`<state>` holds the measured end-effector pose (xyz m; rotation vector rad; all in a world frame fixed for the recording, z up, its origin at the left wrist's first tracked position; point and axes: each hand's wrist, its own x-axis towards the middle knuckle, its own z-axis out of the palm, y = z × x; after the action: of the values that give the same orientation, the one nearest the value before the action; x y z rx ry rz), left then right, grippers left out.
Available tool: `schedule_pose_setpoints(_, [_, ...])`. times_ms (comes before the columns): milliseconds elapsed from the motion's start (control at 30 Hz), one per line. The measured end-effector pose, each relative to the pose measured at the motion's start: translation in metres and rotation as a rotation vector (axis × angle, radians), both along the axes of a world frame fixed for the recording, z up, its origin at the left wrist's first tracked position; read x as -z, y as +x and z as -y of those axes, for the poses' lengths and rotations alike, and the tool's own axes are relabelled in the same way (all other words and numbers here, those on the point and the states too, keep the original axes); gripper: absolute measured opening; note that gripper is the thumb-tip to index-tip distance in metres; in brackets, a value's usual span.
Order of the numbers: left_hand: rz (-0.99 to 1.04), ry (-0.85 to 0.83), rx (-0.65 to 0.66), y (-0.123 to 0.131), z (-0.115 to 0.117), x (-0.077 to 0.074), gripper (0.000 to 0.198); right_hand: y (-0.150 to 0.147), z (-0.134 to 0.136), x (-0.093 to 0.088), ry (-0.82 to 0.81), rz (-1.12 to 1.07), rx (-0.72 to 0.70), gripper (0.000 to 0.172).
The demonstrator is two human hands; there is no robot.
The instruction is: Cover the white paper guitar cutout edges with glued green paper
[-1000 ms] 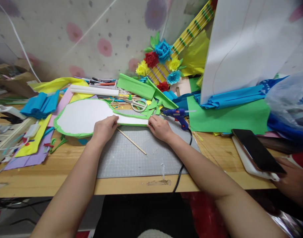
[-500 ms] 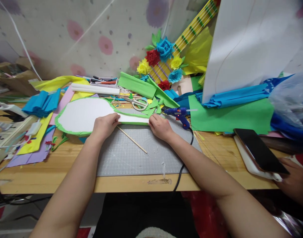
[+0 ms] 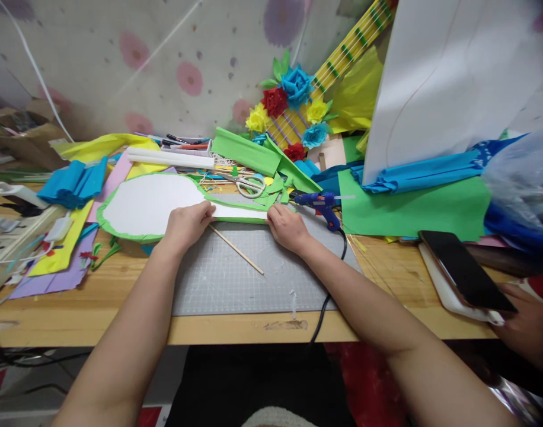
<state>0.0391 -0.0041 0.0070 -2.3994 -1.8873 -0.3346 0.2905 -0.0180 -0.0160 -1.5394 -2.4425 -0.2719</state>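
- left hand (image 3: 187,224): palm down, fingers curled over the near edge of the white cutout (image 3: 149,204), holding it where the round body narrows into the neck.
- right hand (image 3: 288,228): fingers bent and closed on the far tip of the neck, pinning it to the cutting mat (image 3: 236,279); how the thumb sits under it is hidden.
- the cutout lies flat on the surface (image 3: 98,308), its round part spreading to the left of the left hand and the neck spanning the gap between the two hands.
- done, as far as it shows: a green paper border (image 3: 103,222) already runs around the round body and along the far side of the neck.
- left, by my reading: the near edge of the neck between the hands looks white and unwrapped, so the border seems unfinished there.
- a wooden stick (image 3: 236,251) lies on the mat just below and between the hands, touched by neither.
- a blue glue gun (image 3: 321,204) rests just beyond the right hand; scissors (image 3: 250,187) lie farther back between the hands.
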Motion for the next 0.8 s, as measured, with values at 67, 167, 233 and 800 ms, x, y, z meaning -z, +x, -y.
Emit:
schedule_pose_setpoints(67, [0.000, 0.002, -0.002, 0.0001, 0.0001, -0.0001, 0.013, -0.0005, 0.0002, -0.0002, -0.005, 0.002, 0.008, 0.021])
schedule_pose_setpoints(167, [0.020, -0.002, 0.002, 0.0007, 0.0007, -0.0009, 0.012, -0.0011, 0.0000, -0.0001, -0.008, 0.003, 0.011, 0.022])
schedule_pose_setpoints(233, [0.027, -0.004, 0.001, 0.0010, 0.0008, -0.0012, 0.012, -0.0014, -0.0003, 0.0000, -0.011, 0.002, 0.013, 0.021])
schedule_pose_setpoints(800, [0.049, -0.018, -0.074, 0.0006, -0.0047, -0.0005, 0.015, -0.0010, -0.0017, 0.0033, -0.018, -0.143, 0.044, 0.011])
